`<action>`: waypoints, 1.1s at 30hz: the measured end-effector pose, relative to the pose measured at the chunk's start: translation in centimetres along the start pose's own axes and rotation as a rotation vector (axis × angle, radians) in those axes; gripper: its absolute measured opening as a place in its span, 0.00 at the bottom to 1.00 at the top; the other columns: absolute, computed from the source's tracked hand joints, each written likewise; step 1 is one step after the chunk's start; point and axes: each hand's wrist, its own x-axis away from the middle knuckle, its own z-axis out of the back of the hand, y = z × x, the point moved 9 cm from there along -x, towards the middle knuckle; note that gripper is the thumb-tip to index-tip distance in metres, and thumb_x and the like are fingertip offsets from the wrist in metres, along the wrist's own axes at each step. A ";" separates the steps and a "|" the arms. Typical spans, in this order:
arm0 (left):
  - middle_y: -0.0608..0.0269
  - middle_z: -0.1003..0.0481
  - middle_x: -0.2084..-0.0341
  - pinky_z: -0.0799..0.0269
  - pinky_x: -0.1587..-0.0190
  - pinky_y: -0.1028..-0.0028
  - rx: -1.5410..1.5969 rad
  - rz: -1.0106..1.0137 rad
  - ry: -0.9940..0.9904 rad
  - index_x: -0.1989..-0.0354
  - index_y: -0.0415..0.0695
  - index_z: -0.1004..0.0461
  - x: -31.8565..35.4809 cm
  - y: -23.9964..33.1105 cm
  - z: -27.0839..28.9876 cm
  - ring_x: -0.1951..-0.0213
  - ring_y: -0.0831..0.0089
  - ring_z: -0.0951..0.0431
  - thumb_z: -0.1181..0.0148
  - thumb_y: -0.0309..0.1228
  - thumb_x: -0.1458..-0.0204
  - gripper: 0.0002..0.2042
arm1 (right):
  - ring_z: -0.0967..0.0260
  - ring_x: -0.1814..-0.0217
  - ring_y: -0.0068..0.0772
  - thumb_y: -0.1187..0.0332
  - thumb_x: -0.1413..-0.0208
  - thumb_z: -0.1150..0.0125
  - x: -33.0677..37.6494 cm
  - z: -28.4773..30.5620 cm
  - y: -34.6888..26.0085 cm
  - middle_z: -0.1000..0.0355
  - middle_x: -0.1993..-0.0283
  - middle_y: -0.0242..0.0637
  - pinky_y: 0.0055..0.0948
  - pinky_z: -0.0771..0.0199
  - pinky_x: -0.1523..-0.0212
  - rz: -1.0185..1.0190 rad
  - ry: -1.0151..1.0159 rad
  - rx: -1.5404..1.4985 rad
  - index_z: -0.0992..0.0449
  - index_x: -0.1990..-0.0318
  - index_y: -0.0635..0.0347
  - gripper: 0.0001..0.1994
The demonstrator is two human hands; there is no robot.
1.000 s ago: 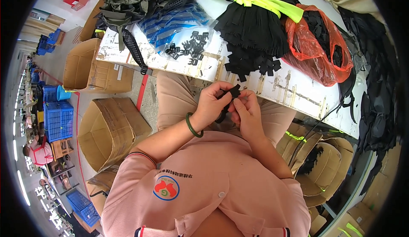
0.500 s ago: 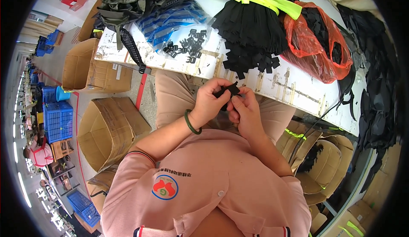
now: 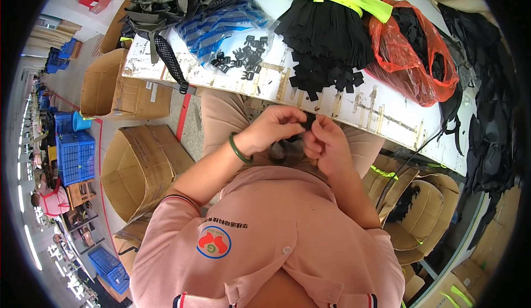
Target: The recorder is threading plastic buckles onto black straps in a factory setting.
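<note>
Over my lap, just off the table's near edge, my left hand [image 3: 279,125] and my right hand [image 3: 329,143] meet on a short black strap [image 3: 309,121]. Both hands are closed, with the thumbs and fingertips pinching it from either side. Only a small dark part shows between the fingertips; whether a buckle is on it I cannot tell. Beyond the hands, a bundle of black straps [image 3: 326,34] tied with a neon yellow band [image 3: 354,3] lies on the table. Several black plastic buckles [image 3: 246,56] are scattered to its left.
The white, worn table [image 3: 381,109] holds a blue-striped plastic bag [image 3: 221,26], a red plastic bag [image 3: 412,81] of black pieces and dark fabric [image 3: 166,1]. Cardboard boxes [image 3: 138,169] stand on the floor at left, others [image 3: 420,214] at right. Blue crates [image 3: 76,158] are farther left.
My left hand has shifted slightly left and lower, its fingers now straighter. My right hand has moved a little right. Less of the black strap shows between them.
</note>
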 end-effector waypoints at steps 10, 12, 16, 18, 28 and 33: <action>0.69 0.28 0.81 0.38 0.78 0.79 -0.390 0.170 0.071 0.69 0.38 0.26 0.6 -2.9 0.7 0.79 0.82 0.32 0.35 0.32 0.55 0.10 | 0.36 0.73 0.21 0.69 0.51 0.38 0.6 -2.2 -4.7 0.33 0.76 0.29 0.25 0.38 0.72 0.125 0.010 1.765 0.32 0.68 0.63 0.10; 0.71 0.28 0.80 0.39 0.77 0.81 -0.225 0.183 0.083 0.68 0.40 0.26 0.5 -3.0 0.6 0.78 0.84 0.33 0.36 0.30 0.54 0.08 | 0.37 0.72 0.21 0.69 0.50 0.38 0.8 -0.4 -5.5 0.31 0.74 0.32 0.24 0.36 0.70 0.282 0.042 1.263 0.30 0.66 0.64 0.09; 0.71 0.28 0.75 0.36 0.74 0.83 0.207 0.221 0.056 0.65 0.42 0.27 0.7 -3.3 -0.1 0.75 0.83 0.31 0.41 0.27 0.49 0.05 | 0.40 0.68 0.14 0.73 0.50 0.40 0.6 0.5 -3.8 0.33 0.70 0.25 0.17 0.38 0.66 0.267 0.050 0.993 0.29 0.65 0.62 0.06; 0.69 0.28 0.73 0.35 0.73 0.82 0.419 0.222 0.056 0.64 0.41 0.28 0.9 -3.0 -0.3 0.73 0.82 0.31 0.44 0.26 0.47 0.05 | 0.40 0.69 0.12 0.76 0.50 0.41 0.5 -0.2 -3.3 0.32 0.70 0.24 0.15 0.39 0.66 0.246 -0.042 1.011 0.29 0.66 0.61 0.04; 0.66 0.27 0.72 0.31 0.69 0.82 0.025 0.038 -0.047 0.65 0.37 0.29 0.8 -1.0 -0.7 0.72 0.81 0.27 0.45 0.19 0.50 0.05 | 0.37 0.70 0.13 0.77 0.51 0.39 0.2 0.7 -3.4 0.31 0.73 0.24 0.14 0.38 0.68 0.259 -0.016 0.823 0.29 0.70 0.61 0.04; 0.68 0.27 0.74 0.33 0.69 0.84 -0.265 -0.080 0.172 0.65 0.38 0.29 1.0 -0.7 1.2 0.71 0.84 0.28 0.46 0.18 0.50 0.05 | 0.37 0.72 0.13 0.78 0.53 0.38 0.7 -0.1 -3.9 0.31 0.75 0.26 0.15 0.37 0.70 0.412 0.074 0.899 0.29 0.73 0.63 0.05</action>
